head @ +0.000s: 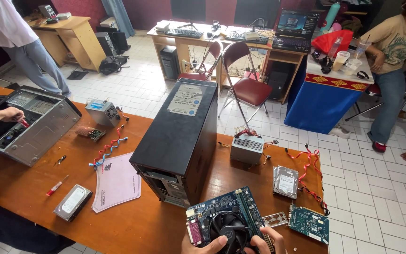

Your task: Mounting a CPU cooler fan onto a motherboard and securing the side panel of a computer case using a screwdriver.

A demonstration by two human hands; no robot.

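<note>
Hands are gripping a blue motherboard at its near edge, our left hand and right hand closed beside its fan, as we are holding it over the counter, long axis slanting away toward the black computer case.

A black tower case stands on the wooden table just above the fingers. Right of them lie a metal I/O plate, a green expansion card, a hard drive and red cables. Beyond sits a grey power supply. Far left of the fingers lie another hard drive, a pink sheet and a red-handled screwdriver.
</note>
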